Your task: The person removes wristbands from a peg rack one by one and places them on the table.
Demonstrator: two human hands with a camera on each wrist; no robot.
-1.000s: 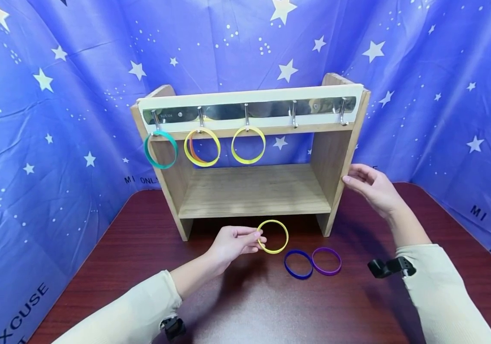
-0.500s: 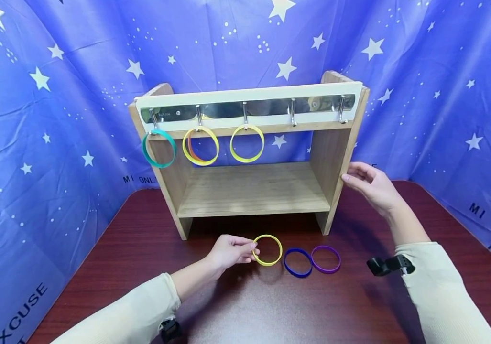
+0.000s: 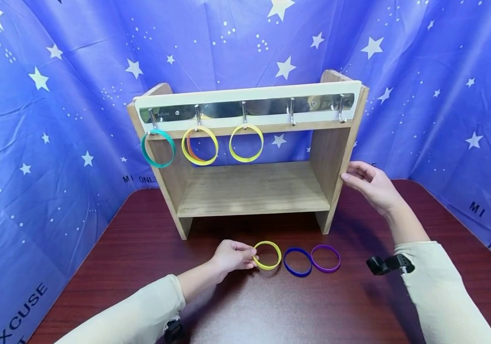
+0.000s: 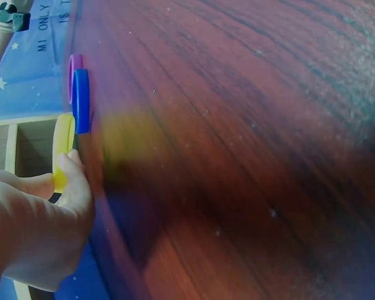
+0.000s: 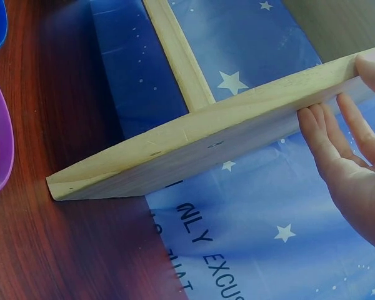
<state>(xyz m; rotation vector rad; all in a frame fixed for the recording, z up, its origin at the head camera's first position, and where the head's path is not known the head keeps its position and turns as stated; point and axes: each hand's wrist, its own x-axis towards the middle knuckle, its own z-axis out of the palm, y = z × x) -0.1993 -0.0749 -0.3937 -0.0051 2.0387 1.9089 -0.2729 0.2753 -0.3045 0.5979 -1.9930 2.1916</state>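
Observation:
Between thumb and fingers my left hand (image 3: 232, 255) pinches a yellow wristband (image 3: 278, 260) low over the table; whether the band touches the wood I cannot tell. To its right lie a dark blue wristband (image 3: 286, 265) and a purple wristband (image 3: 339, 262), side by side. My right hand (image 3: 371, 187) rests on the wooden shelf's (image 3: 254, 191) right side panel. In the right wrist view its thumb (image 5: 370, 72) is on the front edge and its fairly straight fingertips touch the outer face. From the hook rail hang a teal wristband (image 3: 174, 150), a yellow one with an orange one behind, and another yellow one.
A metal hook rail (image 3: 223, 109) runs along the shelf's top front; its two right hooks bear no band. The shelf stands on a dark red wood table (image 3: 112, 277). Blue curtains (image 3: 77, 86) with stars enclose the back and sides.
My left hand has lowered the yellow wristband toward the table and brought it slightly nearer and left. The right hand stays at the shelf's side.

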